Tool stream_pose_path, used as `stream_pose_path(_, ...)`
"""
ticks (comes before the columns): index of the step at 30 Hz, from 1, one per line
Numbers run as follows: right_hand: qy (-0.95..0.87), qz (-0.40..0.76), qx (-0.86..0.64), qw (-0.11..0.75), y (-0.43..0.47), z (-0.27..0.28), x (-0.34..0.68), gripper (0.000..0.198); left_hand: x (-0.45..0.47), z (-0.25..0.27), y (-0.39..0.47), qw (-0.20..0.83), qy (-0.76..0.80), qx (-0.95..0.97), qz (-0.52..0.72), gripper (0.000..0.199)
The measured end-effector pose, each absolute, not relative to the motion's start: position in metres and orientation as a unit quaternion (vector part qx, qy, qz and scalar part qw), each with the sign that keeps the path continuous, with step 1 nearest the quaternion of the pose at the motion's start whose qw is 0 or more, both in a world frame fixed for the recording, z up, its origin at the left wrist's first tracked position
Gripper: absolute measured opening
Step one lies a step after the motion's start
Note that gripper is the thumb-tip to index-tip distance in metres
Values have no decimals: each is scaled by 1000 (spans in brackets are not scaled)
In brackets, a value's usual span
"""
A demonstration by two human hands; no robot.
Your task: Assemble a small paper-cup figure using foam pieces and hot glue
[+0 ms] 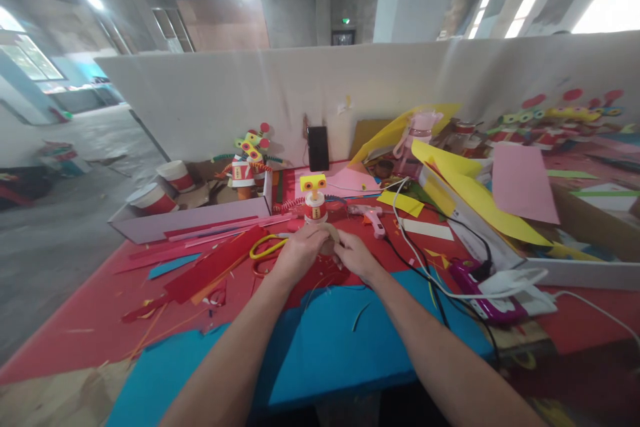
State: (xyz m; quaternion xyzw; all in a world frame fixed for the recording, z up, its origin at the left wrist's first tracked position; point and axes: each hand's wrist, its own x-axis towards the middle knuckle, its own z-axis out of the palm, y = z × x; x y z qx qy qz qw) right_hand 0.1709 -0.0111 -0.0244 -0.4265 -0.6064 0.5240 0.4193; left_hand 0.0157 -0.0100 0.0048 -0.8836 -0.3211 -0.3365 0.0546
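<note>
My left hand (300, 252) and my right hand (356, 255) meet over the front of the table. Their fingers are closed on a tan ring that looks like a roll of tape (330, 238). Just behind them stands a paper-cup figure (315, 208), with a yellow head piece, two orange-ringed eyes and coiled arms at its sides. A pink glue gun (376, 221) lies to the right of the figure. Scissors with yellow handles (260, 255) rest left of my left hand. My fingers partly hide the ring.
A blue sheet (330, 333) covers the near table edge. At left, a white box (200, 221) holds paper cups and finished figures. A phone (318, 148) leans against the partition. Cables run right to a purple power strip (467, 280), beside a box of coloured paper (580, 267).
</note>
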Motion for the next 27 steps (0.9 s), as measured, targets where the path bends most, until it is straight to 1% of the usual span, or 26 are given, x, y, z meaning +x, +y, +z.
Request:
stream_pose_path(3, -599, 534, -426, 418, -12, -25, 172, 5, 16, 7, -13, 112, -322, -897, -283, 14)
stream_pose_path(6, -618, 512, -426, 418, -13, -26, 174, 10, 17, 7, -16, 152, -313, -903, -252, 11)
stream_pose_path(8, -634, 496, -421, 418, -12, -28, 175, 14, 18, 5, -16, 163, -316, -904, -240, 10)
stream_pose_path(11, -628, 504, -416, 424, -11, -31, 173, 12, 21, 1, -14, 163, -322, -899, -248, 14)
stream_pose_path(14, -593, 536, -420, 430, -11, -31, 170, 5, 23, -3, -10, 131, -331, -885, -300, 17)
stream_pose_path(18, -566, 564, -425, 427, -12, -25, 169, 5, 25, -4, -8, 24, -365, -850, -380, 18)
stream_pose_path(22, -544, 574, -451, 413, -14, -20, 169, 4, 21, -3, -5, -65, -365, -826, -425, 12)
stream_pose_path(24, -540, 571, -460, 413, -14, -20, 169, 6, 19, -2, -4, -66, -354, -828, -430, 13)
stream_pose_path(27, -557, 552, -459, 418, -13, -22, 168, 10, 17, -1, -4, -21, -334, -849, -408, 14)
